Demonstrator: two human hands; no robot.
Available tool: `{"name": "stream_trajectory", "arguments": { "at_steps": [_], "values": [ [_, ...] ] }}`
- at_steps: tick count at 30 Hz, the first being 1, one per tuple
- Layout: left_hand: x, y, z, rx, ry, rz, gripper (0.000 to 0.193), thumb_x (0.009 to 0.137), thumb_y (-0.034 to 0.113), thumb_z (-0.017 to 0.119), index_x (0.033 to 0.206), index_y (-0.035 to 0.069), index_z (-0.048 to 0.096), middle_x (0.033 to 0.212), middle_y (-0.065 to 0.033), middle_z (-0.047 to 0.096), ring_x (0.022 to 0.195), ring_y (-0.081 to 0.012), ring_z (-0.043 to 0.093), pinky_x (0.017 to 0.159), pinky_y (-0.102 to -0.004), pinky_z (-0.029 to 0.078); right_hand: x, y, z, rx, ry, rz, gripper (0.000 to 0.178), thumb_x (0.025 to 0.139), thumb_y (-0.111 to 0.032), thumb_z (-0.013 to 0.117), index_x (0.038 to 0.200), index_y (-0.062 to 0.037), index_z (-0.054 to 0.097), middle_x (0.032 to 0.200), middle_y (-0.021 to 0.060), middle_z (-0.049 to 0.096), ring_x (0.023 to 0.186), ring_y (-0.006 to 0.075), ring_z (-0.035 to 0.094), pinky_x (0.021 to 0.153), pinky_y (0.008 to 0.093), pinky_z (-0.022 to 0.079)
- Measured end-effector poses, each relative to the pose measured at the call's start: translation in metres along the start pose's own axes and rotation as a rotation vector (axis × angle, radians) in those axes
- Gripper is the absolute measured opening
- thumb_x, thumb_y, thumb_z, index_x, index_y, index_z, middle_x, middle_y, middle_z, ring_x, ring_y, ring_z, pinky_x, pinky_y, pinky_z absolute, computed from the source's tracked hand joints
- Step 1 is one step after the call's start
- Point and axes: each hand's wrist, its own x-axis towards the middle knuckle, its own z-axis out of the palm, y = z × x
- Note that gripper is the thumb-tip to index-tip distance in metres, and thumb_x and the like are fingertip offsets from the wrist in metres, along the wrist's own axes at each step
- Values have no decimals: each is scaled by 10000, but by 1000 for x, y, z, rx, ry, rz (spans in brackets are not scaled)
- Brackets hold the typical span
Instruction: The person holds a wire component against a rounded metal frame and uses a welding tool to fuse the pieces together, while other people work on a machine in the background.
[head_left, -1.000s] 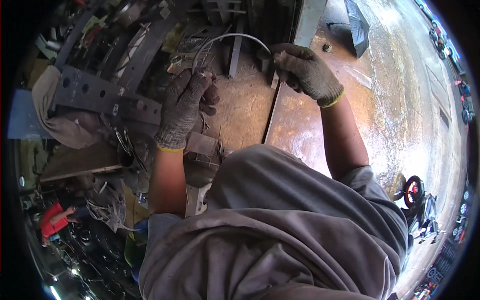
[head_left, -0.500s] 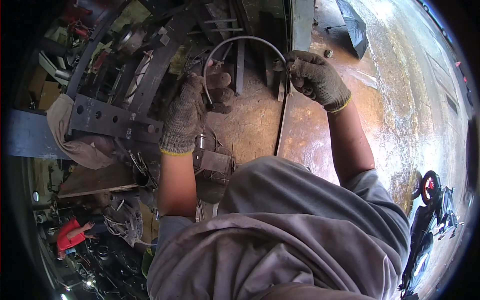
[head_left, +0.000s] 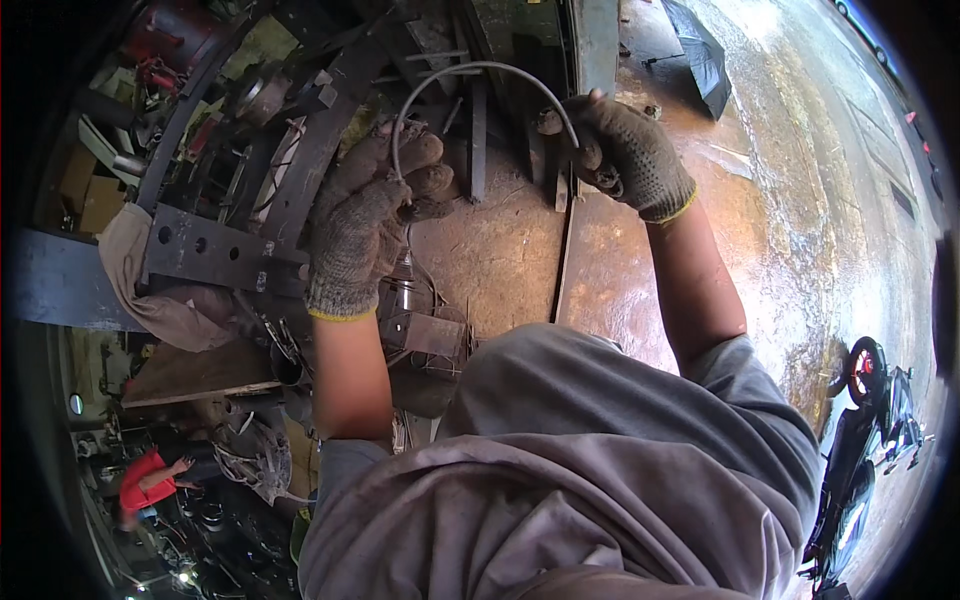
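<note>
A thin grey rod (head_left: 490, 66), bent into an arch, spans the space between my gloved hands. My left hand (head_left: 375, 215), in a dirty knit glove with a yellow cuff, is closed around the rod's left end with its fingers curled; a short tip shows below the thumb side. In the matching glove, my right hand (head_left: 630, 155) grips the other end between thumb and fingers, its tip resting near the thumb. Both hands are raised in front of me, above the brown floor.
Left of me stands a dark steel frame with a holed bar (head_left: 215, 240) and a draped cloth (head_left: 165, 310). A black umbrella (head_left: 700, 65) lies at the far right. A motorcycle (head_left: 855, 470) stands on the wet floor (head_left: 800, 230). A person in red (head_left: 150, 485) is at the lower left.
The arch has widened and shifted slightly up and left. My left hand has moved a little left and its fingers have shifted along the rod; my right hand has turned slightly.
</note>
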Motion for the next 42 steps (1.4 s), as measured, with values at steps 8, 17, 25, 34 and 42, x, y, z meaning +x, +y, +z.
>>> {"name": "stream_trajectory", "arguments": {
  "at_steps": [8, 17, 25, 34, 42],
  "values": [
    [8, 4, -1, -46, -53, 31, 517, 880, 13, 554, 1388, -28, 467, 1253, -215, 628, 1061, -328, 676, 816, -448, 619, 13, 31, -32, -1107, 74, -575, 278, 948, -248, 583, 1169, -85, 629, 1011, 88, 696, 846, 312, 665, 908, 345, 488],
    [11, 4, -9, -139, -165, 10, 513, 910, 69, 593, 1395, -33, 457, 1310, -241, 582, 1120, -355, 642, 904, -475, 586, 1, -23, 6, 141, -51, 247, 300, 960, -262, 593, 1098, -6, 664, 628, -31, 516, 487, 52, 481, 452, 190, 337],
    [6, -15, -22, -180, -134, 112, 494, 904, 1, 573, 1391, 2, 490, 1335, -232, 567, 1190, -345, 603, 978, -491, 545, 4, -9, 13, 196, -15, 258, 226, 965, -221, 583, 1044, -22, 654, 661, -26, 547, 508, 55, 502, 456, 193, 373],
    [-12, -15, -25, 92, 91, 36, 389, 916, 62, 608, 1304, 48, 578, 1169, -158, 667, 1015, -286, 687, 796, -429, 620, 9, 6, 19, 181, -44, 255, 270, 980, -244, 598, 1124, -19, 635, 701, -38, 561, 536, 29, 478, 467, 174, 352],
    [-23, -21, -30, 189, 322, 66, 304, 911, 113, 646, 1207, 47, 623, 1038, -115, 706, 870, -246, 707, 733, -411, 623, 14, 23, 28, -28, -62, 194, 449, 1035, -441, 465, 1120, -52, 673, 817, 14, 658, 648, 61, 565, 598, 213, 462]
  ]
}}
